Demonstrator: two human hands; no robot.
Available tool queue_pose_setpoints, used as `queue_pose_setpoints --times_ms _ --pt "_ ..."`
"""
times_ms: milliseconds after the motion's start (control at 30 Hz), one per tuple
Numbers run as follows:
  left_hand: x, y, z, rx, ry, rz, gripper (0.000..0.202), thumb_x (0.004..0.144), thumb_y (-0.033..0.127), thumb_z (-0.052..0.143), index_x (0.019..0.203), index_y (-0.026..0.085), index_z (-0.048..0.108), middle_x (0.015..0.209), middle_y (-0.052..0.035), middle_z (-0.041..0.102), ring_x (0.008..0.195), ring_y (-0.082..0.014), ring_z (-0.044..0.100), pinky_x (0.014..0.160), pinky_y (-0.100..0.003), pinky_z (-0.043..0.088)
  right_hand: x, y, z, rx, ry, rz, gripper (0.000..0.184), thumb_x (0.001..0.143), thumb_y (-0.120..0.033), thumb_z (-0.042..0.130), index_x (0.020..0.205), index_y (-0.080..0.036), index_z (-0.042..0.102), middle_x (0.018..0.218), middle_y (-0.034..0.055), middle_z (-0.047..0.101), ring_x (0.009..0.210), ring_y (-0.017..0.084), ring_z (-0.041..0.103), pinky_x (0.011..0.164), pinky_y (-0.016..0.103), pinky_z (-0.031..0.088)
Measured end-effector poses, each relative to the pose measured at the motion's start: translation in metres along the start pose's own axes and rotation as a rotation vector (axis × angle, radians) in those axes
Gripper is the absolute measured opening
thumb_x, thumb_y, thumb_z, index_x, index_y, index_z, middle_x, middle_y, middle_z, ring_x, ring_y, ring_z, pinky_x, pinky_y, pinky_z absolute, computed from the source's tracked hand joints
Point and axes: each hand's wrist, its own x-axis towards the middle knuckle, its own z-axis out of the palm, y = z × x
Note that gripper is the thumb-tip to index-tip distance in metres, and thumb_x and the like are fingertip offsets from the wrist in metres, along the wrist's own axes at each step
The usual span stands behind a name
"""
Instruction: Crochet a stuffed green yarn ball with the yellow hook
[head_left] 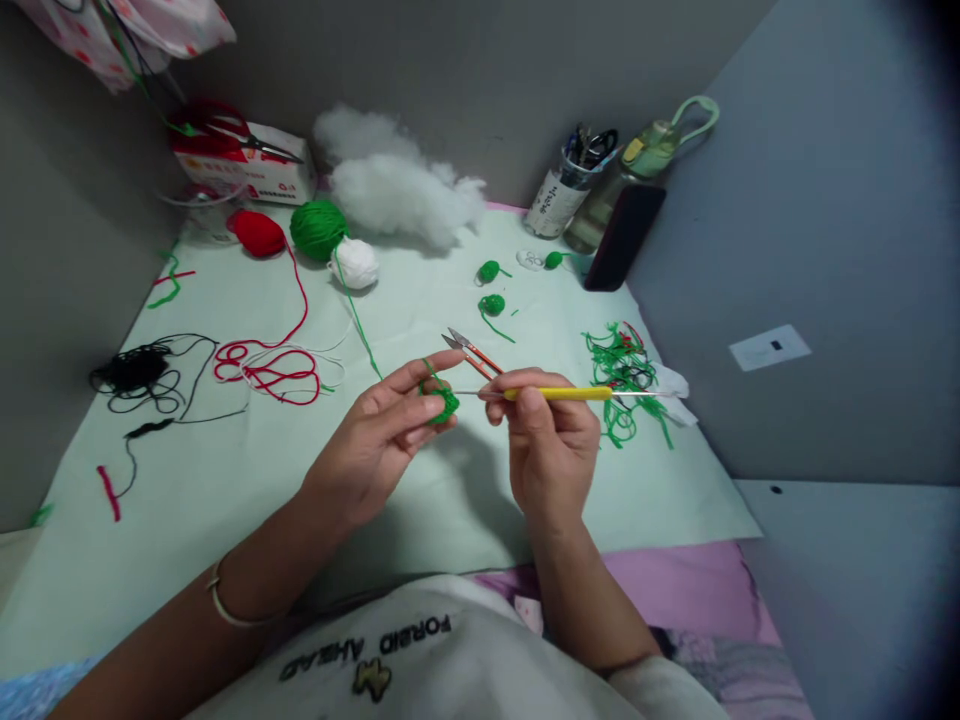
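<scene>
My left hand [379, 425] pinches a small green crochet piece [445, 405], with green yarn running over its raised index finger. That strand leads back to a green yarn ball [319, 230]. In my right hand [553, 440] is a crochet hook with a yellow handle [566, 394], gripped between thumb and fingers. Its thin metal shaft points left and reaches the green piece; whether the tip is inside a stitch I cannot tell. Just behind the hands lie orange-handled thread snips [476, 352], partly covered by my right fingers.
Red [259, 233] and white yarn balls [355, 264] and white stuffing [409, 185] stand at the back. Two small green crocheted balls [491, 304] lie mid-table. Yarn scraps [622, 375] are right, black yarn [135, 370] left. A phone [625, 238] leans against a bottle [600, 210].
</scene>
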Motion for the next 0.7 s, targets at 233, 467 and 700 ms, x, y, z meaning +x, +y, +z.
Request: queue_pose_setpoints --times_ms 233,467,700 --pt "-0.004 -0.004 -0.004 0.306 0.027 0.106 0.037 0.088 0.029 0.078 0.125 0.026 0.08 0.094 -0.0026 0.07 0.071 -0.0116 0.049 0.065 -0.024 0.04 0.001 0.003 0.001 0.071 -0.039 0.08 0.015 0.102 -0.029 0.066 0.1 -0.028 0.081 0.095 0.0005 0.079 0.073 0.011 0.067 0.07 0.028 0.055" --pt "-0.005 -0.001 -0.01 0.314 0.05 0.147 0.032 0.083 0.026 0.082 0.116 0.026 0.081 0.081 0.0021 0.06 0.064 -0.0101 0.044 0.059 -0.024 0.035 0.005 0.002 -0.001 0.121 -0.098 0.088 0.018 0.106 -0.03 0.058 0.099 -0.024 0.074 0.09 0.0005 0.079 0.07 0.011 0.07 0.068 0.027 0.058" --pt "-0.006 -0.008 -0.005 0.381 0.134 0.247 0.041 0.082 0.019 0.085 0.122 0.026 0.078 0.088 0.0014 0.063 0.077 -0.0109 0.054 0.071 -0.021 0.044 -0.008 0.0 -0.001 -0.506 -0.187 -0.419 0.023 0.102 -0.011 0.059 0.115 -0.025 0.073 0.103 0.005 0.078 0.09 0.017 0.074 0.078 0.033 0.062"
